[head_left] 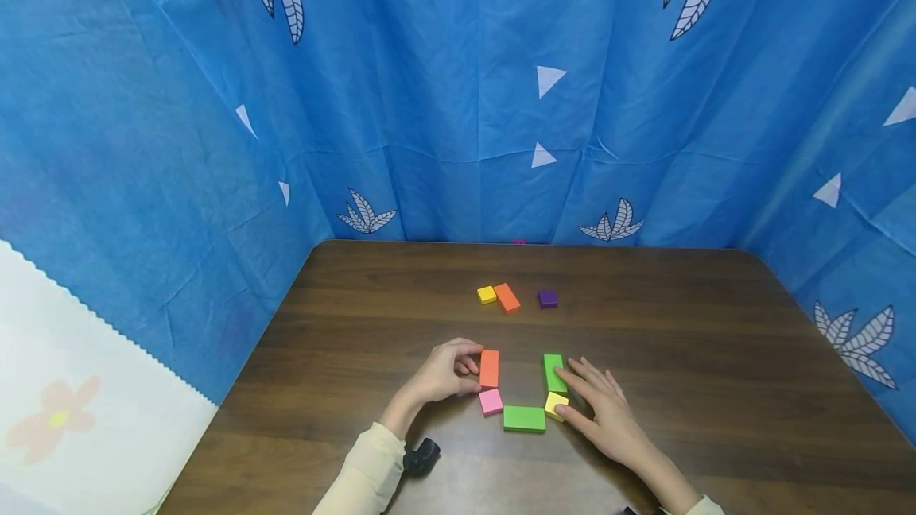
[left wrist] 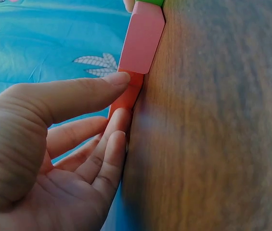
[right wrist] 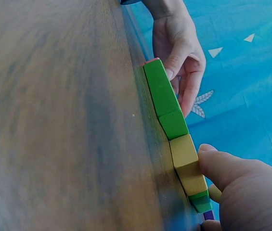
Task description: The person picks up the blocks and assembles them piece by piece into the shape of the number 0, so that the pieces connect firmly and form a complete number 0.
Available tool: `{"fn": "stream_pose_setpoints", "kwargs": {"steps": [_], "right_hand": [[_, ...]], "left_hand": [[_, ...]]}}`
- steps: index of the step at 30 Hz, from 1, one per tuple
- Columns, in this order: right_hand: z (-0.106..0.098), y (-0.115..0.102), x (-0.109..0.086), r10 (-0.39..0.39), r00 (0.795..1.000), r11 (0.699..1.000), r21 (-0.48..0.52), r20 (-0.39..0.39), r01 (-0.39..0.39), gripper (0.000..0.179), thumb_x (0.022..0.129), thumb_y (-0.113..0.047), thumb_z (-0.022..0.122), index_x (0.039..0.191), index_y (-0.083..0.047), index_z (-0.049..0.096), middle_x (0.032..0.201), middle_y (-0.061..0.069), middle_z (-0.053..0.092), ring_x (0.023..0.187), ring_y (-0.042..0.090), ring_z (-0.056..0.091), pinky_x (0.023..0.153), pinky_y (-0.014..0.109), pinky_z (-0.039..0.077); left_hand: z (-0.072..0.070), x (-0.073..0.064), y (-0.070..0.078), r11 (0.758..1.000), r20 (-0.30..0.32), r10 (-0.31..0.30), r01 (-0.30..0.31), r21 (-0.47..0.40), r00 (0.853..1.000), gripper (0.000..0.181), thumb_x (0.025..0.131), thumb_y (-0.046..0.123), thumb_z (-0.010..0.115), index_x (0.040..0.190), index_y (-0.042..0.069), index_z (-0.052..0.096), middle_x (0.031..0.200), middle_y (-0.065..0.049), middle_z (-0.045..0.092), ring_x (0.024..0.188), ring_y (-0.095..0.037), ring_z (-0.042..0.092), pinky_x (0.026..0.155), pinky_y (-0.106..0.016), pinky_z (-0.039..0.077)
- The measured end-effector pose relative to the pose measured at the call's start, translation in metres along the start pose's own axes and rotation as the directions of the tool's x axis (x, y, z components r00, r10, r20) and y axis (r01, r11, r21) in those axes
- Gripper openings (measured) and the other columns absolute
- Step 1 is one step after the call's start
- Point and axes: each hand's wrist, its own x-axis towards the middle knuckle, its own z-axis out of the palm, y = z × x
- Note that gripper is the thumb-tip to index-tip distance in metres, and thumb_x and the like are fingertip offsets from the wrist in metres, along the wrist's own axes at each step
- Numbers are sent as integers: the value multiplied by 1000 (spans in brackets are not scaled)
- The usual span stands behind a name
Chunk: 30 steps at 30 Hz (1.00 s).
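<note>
Small coloured blocks form a U on the wooden table. My left hand (head_left: pixel 445 372) is at the orange block (head_left: pixel 490 369) on the left arm of the U, its thumb at the near end and curled fingers along the outer side. The pink block (head_left: pixel 490 401) adjoins that near end. A long green block (head_left: pixel 525 419) lies across the bottom. On the right, my right hand (head_left: pixel 604 412) rests its thumb on the yellow block (right wrist: pixel 187 163), while its extended index finger touches the upright-lying green block (head_left: pixel 553 372). Its other fingers are spread.
Farther back lie a small yellow block (head_left: pixel 487 295), another orange block (head_left: pixel 507 298) touching or close to it, and a purple block (head_left: pixel 548 299). A blue curtain (head_left: pixel 458 102) hangs behind the table (head_left: pixel 680 316). A black device (head_left: pixel 421 458) sits at the left wrist.
</note>
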Motion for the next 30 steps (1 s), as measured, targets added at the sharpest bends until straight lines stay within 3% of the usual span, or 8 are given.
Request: {"fn": "stream_pose_setpoints", "kwargs": {"steps": [14,19,24,27,30], "right_hand": [[0,2,2,-3,1000,1000,0,3,3,54,87,-34,72,136,-15,58,145,21,48,138,46,36,107,73,18],[-1,1,2,-4,1000,1000,2,2,4,54,87,-34,72,136,-15,58,145,21,48,138,46,36,107,73,18],[-2,2,3,-5,1000,1000,6,4,5,54,87,-33,72,136,-14,58,145,22,48,138,47,35,106,74,18],[-2,1,3,-3,1000,1000,5,6,3,54,87,-33,73,135,-14,59,145,22,48,138,47,35,106,74,18],[-2,1,3,0,1000,1000,5,9,0,54,86,-33,73,135,-14,59,145,22,47,138,47,35,106,73,18]], "left_hand": [[0,1,-3,999,6,42,-42,0,999,58,75,1,81,129,-3,60,114,-9,63,86,-10,62,77,-20,53],[-1,-2,-1,998,3,53,-53,-23,999,62,75,-3,78,133,-4,56,119,-12,61,92,-17,63,81,-23,54],[2,-10,4,997,-62,79,-78,11,995,64,76,6,77,136,0,54,135,-14,53,116,-29,56,97,-45,50],[7,-19,7,993,-114,78,-67,97,990,65,80,24,77,138,6,54,144,-15,47,133,-36,45,105,-60,39],[14,-27,8,984,-146,66,-40,175,987,65,83,36,75,139,10,55,149,-16,43,142,-41,32,107,-67,30]]}}
